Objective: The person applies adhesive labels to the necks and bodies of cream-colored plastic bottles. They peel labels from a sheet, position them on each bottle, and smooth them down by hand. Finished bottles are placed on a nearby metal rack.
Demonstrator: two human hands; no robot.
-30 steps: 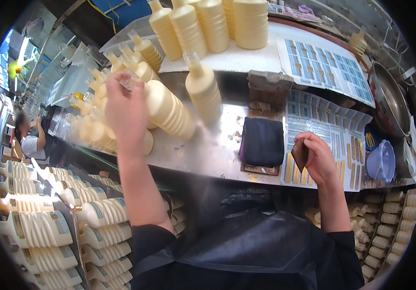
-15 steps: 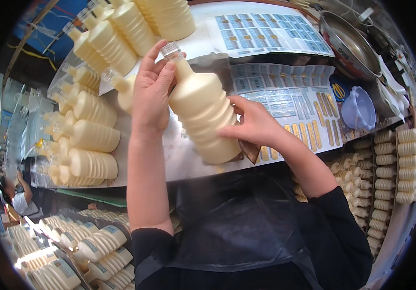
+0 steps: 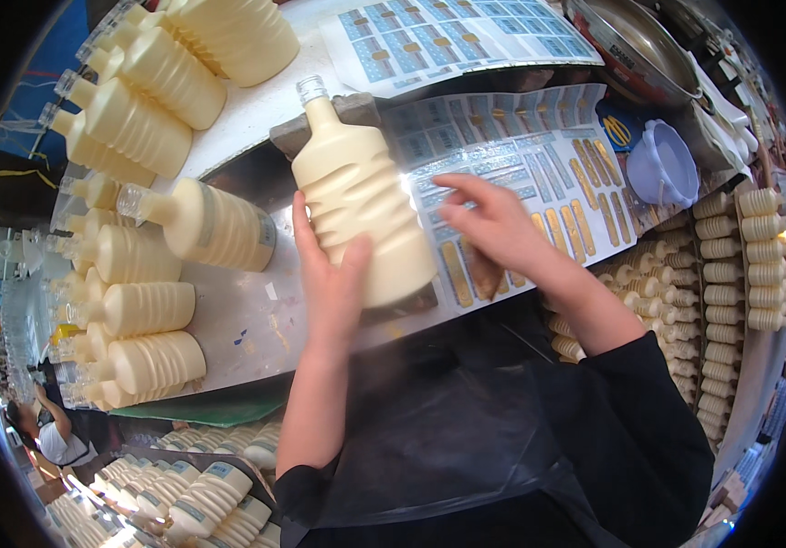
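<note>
A cream ribbed plastic bottle [image 3: 356, 173] with a clear threaded neck lies on its broad side in the middle of the bench, its shoulder over a grey block [image 3: 283, 137]. My left hand [image 3: 333, 288] grips its lower left side, thumb across the front. Off the bottle's right side, my right hand [image 3: 498, 228] hovers over a label sheet with its index finger stretched out; no object shows in it. Beneath that hand lie blue-and-silver label strips [image 3: 475, 178] and gold label strips [image 3: 585, 178]. A second cream bottle [image 3: 219, 224], bearing a blue label, lies to the left.
Several cream bottles [image 3: 151, 365] lie along the bench's left edge, and others [image 3: 137, 123] stand at the back left. Another label sheet [image 3: 466, 41], a metal pan [image 3: 635, 50] and a lilac bucket [image 3: 662, 164] are farther back. Bottle racks [image 3: 722, 315] flank the bench; a person [image 3: 55, 434] is at far left.
The bottle has been lowered from a tilted hold onto the bench and block. My left hand went from its neck to its lower side; my right hand let go and moved over the labels.
</note>
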